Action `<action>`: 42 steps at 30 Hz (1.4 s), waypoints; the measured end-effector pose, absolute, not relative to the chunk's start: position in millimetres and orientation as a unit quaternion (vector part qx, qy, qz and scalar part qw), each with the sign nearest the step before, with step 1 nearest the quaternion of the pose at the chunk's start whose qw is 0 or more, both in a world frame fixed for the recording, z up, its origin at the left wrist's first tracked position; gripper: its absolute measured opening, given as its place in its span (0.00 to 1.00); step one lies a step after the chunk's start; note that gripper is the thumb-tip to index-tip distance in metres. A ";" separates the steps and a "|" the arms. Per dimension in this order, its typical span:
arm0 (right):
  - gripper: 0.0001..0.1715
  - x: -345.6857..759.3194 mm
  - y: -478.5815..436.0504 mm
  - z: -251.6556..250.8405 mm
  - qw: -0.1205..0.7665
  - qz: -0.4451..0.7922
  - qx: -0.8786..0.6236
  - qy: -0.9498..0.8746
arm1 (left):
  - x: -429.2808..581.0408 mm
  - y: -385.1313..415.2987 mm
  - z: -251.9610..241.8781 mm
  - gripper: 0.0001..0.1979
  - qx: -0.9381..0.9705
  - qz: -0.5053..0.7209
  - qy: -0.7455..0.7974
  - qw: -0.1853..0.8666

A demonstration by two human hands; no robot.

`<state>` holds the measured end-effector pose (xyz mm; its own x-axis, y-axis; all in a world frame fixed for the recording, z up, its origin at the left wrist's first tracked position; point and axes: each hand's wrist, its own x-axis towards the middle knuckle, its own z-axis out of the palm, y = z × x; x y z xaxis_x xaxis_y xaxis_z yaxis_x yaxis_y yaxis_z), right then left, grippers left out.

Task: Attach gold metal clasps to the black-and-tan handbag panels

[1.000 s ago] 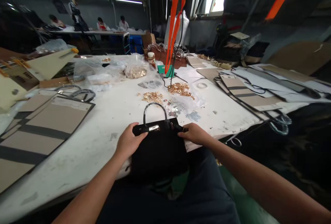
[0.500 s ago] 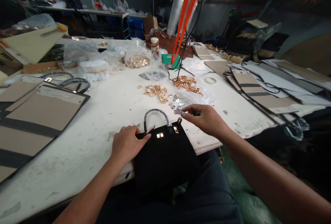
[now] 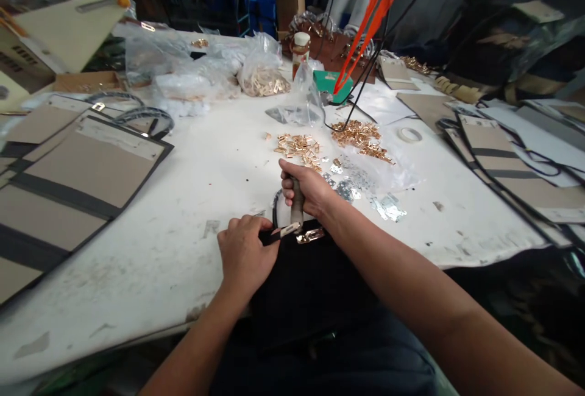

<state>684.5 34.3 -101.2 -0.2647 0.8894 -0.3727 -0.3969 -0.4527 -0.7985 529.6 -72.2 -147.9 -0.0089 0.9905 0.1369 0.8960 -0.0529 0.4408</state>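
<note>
A black handbag (image 3: 315, 286) lies over my lap against the table edge, with a dark curved handle (image 3: 275, 206) and a shiny gold metal clasp (image 3: 311, 236) near its top. My left hand (image 3: 249, 250) pinches a black strap with a metal end plate (image 3: 290, 229) above the bag's top edge. In my right hand (image 3: 306, 189), closed and thumb up, is a brownish cylindrical-handled tool (image 3: 297, 201), held upright. Its lower end meets the metal plate or sits just over it; I cannot tell which.
Gold metal fittings lie in two piles (image 3: 299, 147) (image 3: 361, 137) beyond my hands, with small silver plates (image 3: 347, 189) nearer. Bag panels (image 3: 91, 158) are stacked left, more panels (image 3: 507, 164) right. A tape roll (image 3: 410, 134), plastic bags (image 3: 265, 76) and hanging orange strips (image 3: 365, 24) stand farther off.
My right hand has moved left from the small silver plates to the bag's top, now with the tool upright. My left hand has lifted the strap end. The view has tilted down and turned slightly left.
</note>
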 end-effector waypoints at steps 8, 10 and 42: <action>0.24 675.5 42.3 -120.9 0.379 0.768 -0.438 -0.273 | 535.5 -71.5 -152.1 0.08 0.698 0.185 0.688 0.071; 0.24 674.1 43.2 -123.8 0.377 0.768 -0.439 -0.275 | 536.7 -72.1 -152.6 0.07 0.698 0.178 0.690 0.067; 0.30 677.3 40.4 -125.4 0.448 0.742 -0.400 -0.297 | 539.4 -70.5 -153.0 0.07 0.689 0.195 0.695 0.070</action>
